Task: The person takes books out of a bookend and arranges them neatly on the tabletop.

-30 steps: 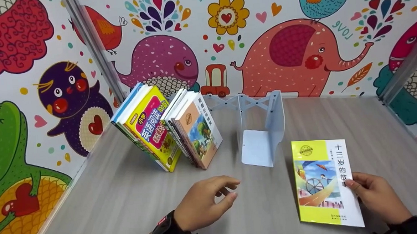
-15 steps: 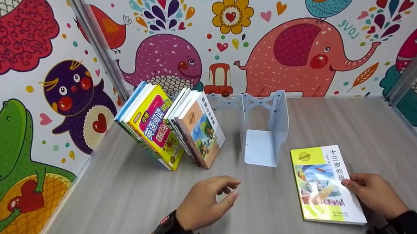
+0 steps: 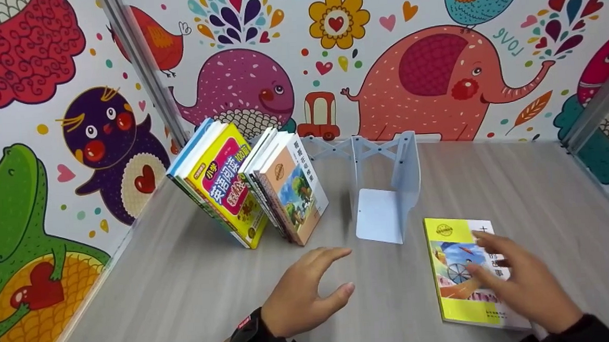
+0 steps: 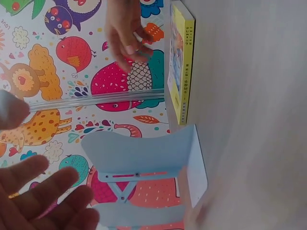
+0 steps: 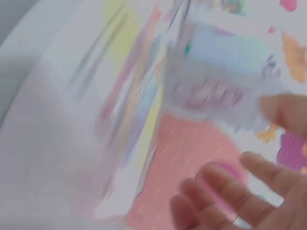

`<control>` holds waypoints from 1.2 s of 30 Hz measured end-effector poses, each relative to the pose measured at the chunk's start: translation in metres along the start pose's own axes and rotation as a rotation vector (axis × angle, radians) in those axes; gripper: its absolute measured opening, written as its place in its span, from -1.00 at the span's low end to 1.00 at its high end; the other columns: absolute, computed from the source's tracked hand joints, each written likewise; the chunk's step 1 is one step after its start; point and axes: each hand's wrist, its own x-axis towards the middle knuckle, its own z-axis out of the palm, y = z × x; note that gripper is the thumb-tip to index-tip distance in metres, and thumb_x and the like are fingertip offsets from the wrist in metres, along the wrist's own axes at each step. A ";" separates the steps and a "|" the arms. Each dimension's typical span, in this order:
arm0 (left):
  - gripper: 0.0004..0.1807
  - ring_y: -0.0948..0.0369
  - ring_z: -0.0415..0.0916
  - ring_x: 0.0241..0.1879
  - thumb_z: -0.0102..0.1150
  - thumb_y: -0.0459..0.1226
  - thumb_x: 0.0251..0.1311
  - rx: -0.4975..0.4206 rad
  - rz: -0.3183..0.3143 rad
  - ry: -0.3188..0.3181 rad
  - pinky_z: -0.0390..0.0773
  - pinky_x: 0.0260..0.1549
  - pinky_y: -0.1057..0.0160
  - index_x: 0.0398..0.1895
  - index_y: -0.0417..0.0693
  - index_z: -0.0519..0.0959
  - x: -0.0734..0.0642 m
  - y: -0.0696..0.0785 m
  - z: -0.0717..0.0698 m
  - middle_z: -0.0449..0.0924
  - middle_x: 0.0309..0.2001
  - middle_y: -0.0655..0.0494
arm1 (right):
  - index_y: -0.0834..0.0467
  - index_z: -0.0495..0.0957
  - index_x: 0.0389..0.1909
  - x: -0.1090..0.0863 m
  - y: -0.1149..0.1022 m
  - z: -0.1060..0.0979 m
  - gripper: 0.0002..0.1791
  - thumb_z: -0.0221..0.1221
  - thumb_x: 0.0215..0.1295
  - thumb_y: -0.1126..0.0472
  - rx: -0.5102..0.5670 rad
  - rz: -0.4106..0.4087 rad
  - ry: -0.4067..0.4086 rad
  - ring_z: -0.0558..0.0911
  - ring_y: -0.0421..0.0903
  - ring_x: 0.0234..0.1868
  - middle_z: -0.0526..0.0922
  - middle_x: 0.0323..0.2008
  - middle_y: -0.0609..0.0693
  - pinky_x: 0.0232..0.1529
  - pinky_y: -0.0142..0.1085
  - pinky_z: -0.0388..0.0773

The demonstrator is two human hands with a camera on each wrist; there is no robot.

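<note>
A book with a yellow, white and illustrated cover lies flat on the right of the table; its yellow spine faces the left wrist camera. My right hand hovers over it with fingers spread, and the left wrist view shows a gap between hand and book. In the blurred right wrist view this hand holds nothing. My left hand is held above the table's middle, thumb and fingers apart around air. Beyond it stands a pale blue expandable bookend, its flat base plate turned toward me.
Several books lean tilted at the left end of the bookend, a yellow one and a peach-covered one in front. A cartoon-printed wall closes off the back, with another panel on the left.
My right hand has let go of the book's right edge and lifted over its cover. The book now lies flat. My left hand's thumb and fingers have spread wider.
</note>
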 end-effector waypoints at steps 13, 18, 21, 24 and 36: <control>-0.46 0.36 0.30 0.20 0.06 0.04 0.24 0.012 0.100 0.056 0.42 0.13 0.20 0.29 0.24 0.30 0.000 0.004 0.003 0.37 0.21 0.30 | -0.31 0.25 0.29 -0.023 -0.078 0.028 -0.17 0.17 -0.08 -0.43 -0.013 -0.310 -0.009 0.38 -0.06 0.19 0.36 0.25 -0.16 0.06 0.23 0.37; -0.45 0.38 0.29 0.20 0.07 0.05 0.23 0.053 0.110 0.078 0.43 0.13 0.21 0.29 0.25 0.29 0.004 0.001 -0.002 0.36 0.21 0.32 | -0.42 0.22 0.27 -0.026 -0.086 0.033 -0.20 0.17 -0.08 -0.45 -0.033 -0.357 -0.021 0.38 -0.14 0.19 0.33 0.25 -0.26 0.07 0.16 0.41; -0.43 0.33 0.28 0.22 0.07 0.05 0.23 0.112 0.128 0.114 0.40 0.15 0.17 0.30 0.22 0.29 0.011 -0.004 -0.007 0.37 0.22 0.27 | -0.45 0.23 0.25 -0.028 -0.086 0.035 -0.22 0.16 -0.09 -0.45 -0.049 -0.389 -0.049 0.37 -0.18 0.19 0.33 0.23 -0.32 0.07 0.09 0.45; -0.43 0.26 0.27 0.25 0.09 0.02 0.21 0.199 0.152 0.182 0.36 0.19 0.12 0.29 0.18 0.30 0.020 -0.013 -0.016 0.38 0.22 0.22 | -0.44 0.24 0.24 -0.029 -0.083 0.038 -0.24 0.14 -0.07 -0.46 -0.081 -0.423 -0.071 0.37 -0.21 0.19 0.33 0.21 -0.35 0.07 0.05 0.47; -0.46 0.00 0.23 0.27 0.18 -0.10 0.13 0.403 0.082 0.549 0.20 0.25 -0.10 0.21 0.03 0.41 0.060 -0.044 -0.063 0.42 0.20 0.04 | -0.39 0.30 0.20 -0.030 -0.073 0.049 -0.30 0.17 -0.03 -0.41 -0.116 -0.489 -0.048 0.38 -0.28 0.14 0.36 0.16 -0.38 0.04 -0.02 0.49</control>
